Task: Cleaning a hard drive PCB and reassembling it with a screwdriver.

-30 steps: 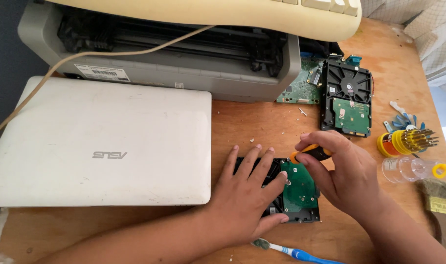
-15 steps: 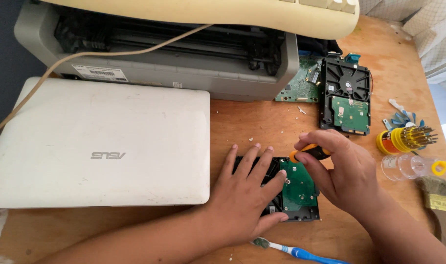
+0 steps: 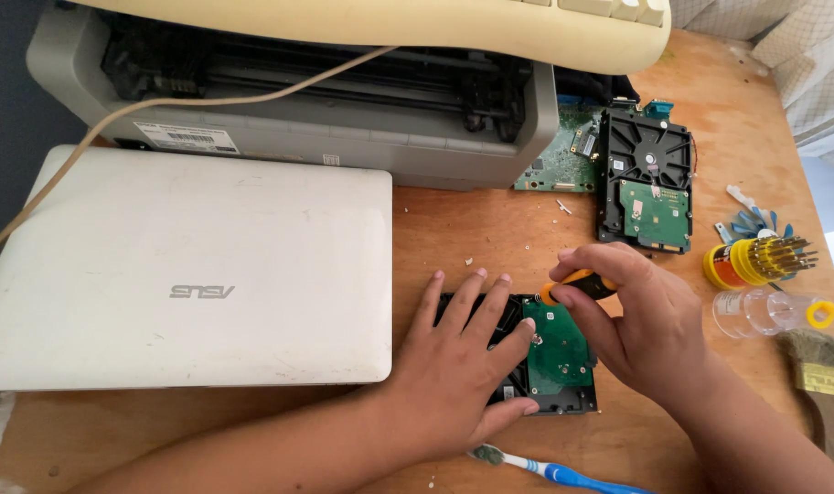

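Left hand (image 3: 454, 366) spread flat on hard drive (image 3: 554, 352), front-centre tabletop (image 3: 472, 224). Right hand (image 3: 636, 320) pinching orange screwdriver (image 3: 572, 286) over its green board. Laptop (image 3: 188, 265) crowds left; bare wood behind drive.

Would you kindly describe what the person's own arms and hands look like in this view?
Both forearms are bare, with no sleeves in view. The left hand and right hand wear no gloves, and no rings, watch or bracelets show. The fingernails are short and unpainted.
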